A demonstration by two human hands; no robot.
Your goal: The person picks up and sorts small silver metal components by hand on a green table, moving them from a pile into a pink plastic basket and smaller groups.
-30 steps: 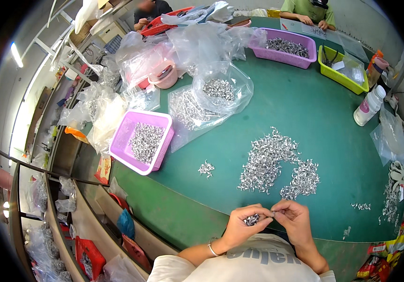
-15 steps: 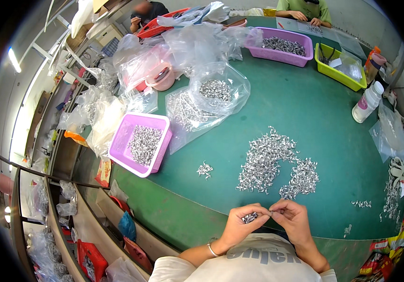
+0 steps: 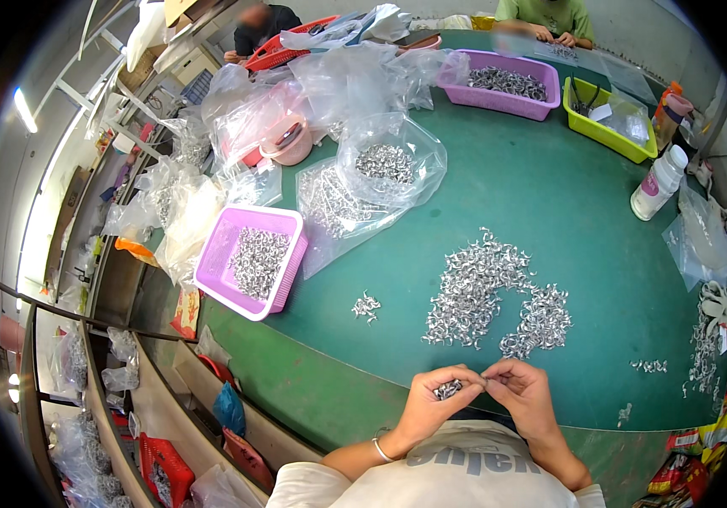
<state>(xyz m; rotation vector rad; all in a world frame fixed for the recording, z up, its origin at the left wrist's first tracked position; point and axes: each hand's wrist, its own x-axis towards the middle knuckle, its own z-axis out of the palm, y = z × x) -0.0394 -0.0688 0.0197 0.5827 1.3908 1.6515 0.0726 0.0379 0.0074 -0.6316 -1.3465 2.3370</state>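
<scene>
Near the table's front edge, my left hand is closed round several small curved silvery metal pieces, which show in its palm. My right hand is closed in a pinch, its fingertips meeting those of the left. Between the fingertips a tiny greyish metal piece barely shows; its shape is mostly hidden. Just beyond the hands lies a smaller heap of the same curved pieces, joined at the back to a larger heap. A little cluster of them sits apart to the left.
A purple basket of metal pieces stands left, beside clear bags of parts. Across the green table are a purple tub, a yellow-green basket and a white bottle. Two people sit at the far side.
Both hands keep almost the same pose, fingertips together. The view has shifted very slightly. At the far side, the person in black has lowered a hand.
</scene>
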